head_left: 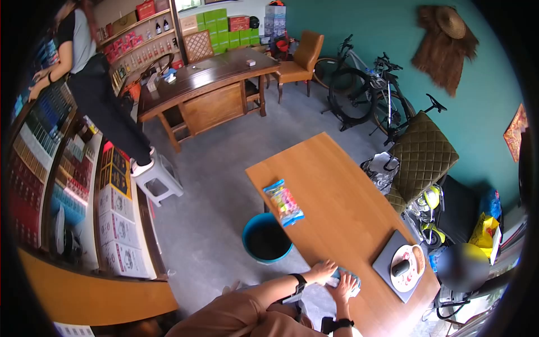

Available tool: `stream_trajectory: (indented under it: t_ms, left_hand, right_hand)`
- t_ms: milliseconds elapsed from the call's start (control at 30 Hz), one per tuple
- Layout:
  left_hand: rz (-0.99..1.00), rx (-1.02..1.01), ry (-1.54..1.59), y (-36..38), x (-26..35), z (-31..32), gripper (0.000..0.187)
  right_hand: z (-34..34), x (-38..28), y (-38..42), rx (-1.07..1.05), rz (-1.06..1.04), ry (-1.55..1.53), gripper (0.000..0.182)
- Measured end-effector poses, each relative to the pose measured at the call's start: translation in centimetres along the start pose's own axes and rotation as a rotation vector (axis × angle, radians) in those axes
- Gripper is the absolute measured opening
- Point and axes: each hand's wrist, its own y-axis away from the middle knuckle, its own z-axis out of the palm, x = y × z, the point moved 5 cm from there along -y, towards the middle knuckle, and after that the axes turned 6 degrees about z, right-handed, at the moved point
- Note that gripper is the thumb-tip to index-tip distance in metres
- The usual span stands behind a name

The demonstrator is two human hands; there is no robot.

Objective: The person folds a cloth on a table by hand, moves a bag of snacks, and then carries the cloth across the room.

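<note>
At the near edge of the wooden table [337, 191], about 6 o'clock in my view, both hands sit on a small bluish-grey cloth [347, 277]. My left hand [321, 271] lies flat with fingers spread on the cloth's 9 o'clock side, right at the table edge; my right hand [344, 287] is pressed on the cloth from the 6 o'clock side, fingers splayed, touching the left hand or just beside it (can't tell which). Neither hand is curled around anything; both are open-palmed on the fabric. Black bands on both wrists, tan sleeves below. At 3 o'clock from the hands, near them, a grey pad [387, 264] carries a round white-and-red thing [408, 267] with a dark cylinder on it. At 12 o'clock, well apart, a colourful snack packet [283, 203] lies by the table's left edge. A blue bucket [266, 237] stands on the floor just beside the table, 10 o'clock from the hands. Far off at 10 o'clock another person [90, 73] stands on a white stool [157, 178] by the shelves. A quilted chair [421, 160] is at 2 o'clock, bicycles [370, 90] beyond it.
</note>
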Motion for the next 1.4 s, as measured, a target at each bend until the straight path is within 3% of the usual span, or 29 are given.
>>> stream_trajectory:
  t_ms: [33,67,100,167,233,300,400,433,467,533,600,633,667,700,767,800,833,933,1033,1167,1233,1333,1367,1400]
  left_hand:
    - [0.09,0.035,0.046,0.8,0.0,-0.8,0.07]
    - [0.154,0.25,0.299,2.3,-0.2,-2.4,0.065]
    - [0.18,0.465,0.36,4.3,-0.3,-4.7,0.05]
    - [0.091,0.788,0.317,10.0,-1.9,-8.4,0.034]
    - [-0.435,0.684,0.586,16.3,-6.4,-8.6,0.018]
    - [-0.776,0.9,0.938,24.4,-10.9,-6.3,0.019]
    - [-1.133,0.824,0.519,39.4,-14.8,-2.8,0.036]
    - [-0.944,0.858,0.294,44.6,-17.1,0.7,0.04]
    - [-1.262,1.022,0.666,49.4,-16.0,1.8,0.043]
    - [-1.524,1.451,1.168,57.3,-13.0,4.2,0.043]
    - [-1.584,1.704,1.198,62.7,-9.0,6.0,0.04]
    - [-1.695,1.725,1.259,64.8,-6.7,7.4,0.038]
    - [-1.63,1.842,1.352,67.2,-5.9,11.2,0.034]
    - [-1.636,1.849,1.339,69.3,-3.1,15.6,0.034]
    - [-1.477,0.724,0.536,71.2,-0.7,19.0,0.033]
    - [-1.536,0.513,0.4,70.4,0.8,20.7,0.033]
    - [-1.624,0.479,0.488,69.4,1.8,22.5,0.033]
    - [-1.787,0.589,0.832,64.2,0.2,24.0,0.034]
    - [-1.759,0.586,0.867,60.7,-5.7,21.3,0.034]
    - [-1.771,0.691,0.914,64.1,-13.2,15.0,0.035]
    - [-1.833,0.883,1.03,68.9,-17.2,13.2,0.035]
    - [-1.866,1.558,1.25,77.1,-26.0,8.4,0.036]
    - [-1.84,1.639,1.19,79.5,-29.8,6.4,0.036]
    - [-1.812,1.498,1.046,80.6,-32.3,1.9,0.037]
  right_hand:
    - [-1.6,-1.3,-0.3,0.064,0.021,-0.039,0.07]
    - [-1.5,-1.3,-0.3,0.109,0.062,-0.039,0.065]
    - [-1.3,-1.2,-0.1,0.152,0.106,-0.04,0.06]
    - [-1.9,-1.8,0.3,0.183,0.288,-0.133,0.05]
    - [0.1,-1.0,0.7,0.195,0.377,-0.182,0.049]
    - [0.6,-1.0,0.8,0.268,0.376,-0.182,0.046]
    - [-0.3,-2.1,-0.2,0.137,0.435,-0.227,0.046]
    - [-1.4,-2.9,-0.2,0.11,0.446,-0.225,0.047]
    - [-0.4,-2.0,-0.5,0.083,0.472,-0.193,0.05]
    - [0.1,-1.3,-0.5,0.125,0.458,-0.165,0.052]
    - [-0.3,-2.6,-0.5,0.182,0.493,-0.171,0.056]
    - [0.3,-2.2,-0.6,0.2,0.455,-0.183,0.057]
    - [0.5,-2.0,-0.7,0.184,0.458,-0.167,0.056]
    - [0.4,-2.1,-0.7,0.169,0.465,-0.152,0.055]
    - [0.3,-2.3,-0.6,0.165,0.471,-0.09,0.054]
    - [0.4,-2.4,-0.7,0.165,0.474,-0.113,0.054]
    - [0.8,-2.0,-0.8,0.194,0.491,-0.145,0.056]
    - [1.4,-1.9,-1.3,0.164,0.717,-0.18,0.055]
    - [5.8,1.3,-1.3,0.196,0.972,-0.019,0.056]
    - [10.5,-5.4,-1.4,-0.175,1.211,-0.095,0.055]
    - [13.0,-8.4,-2.0,-0.401,1.268,-0.188,0.055]
    - [15.1,-11.4,-2.4,-0.655,1.36,-0.352,0.054]
    - [15.2,-12.0,-2.7,-0.709,1.392,-0.403,0.054]
    - [14.9,-12.5,-2.7,-0.746,1.42,-0.455,0.053]
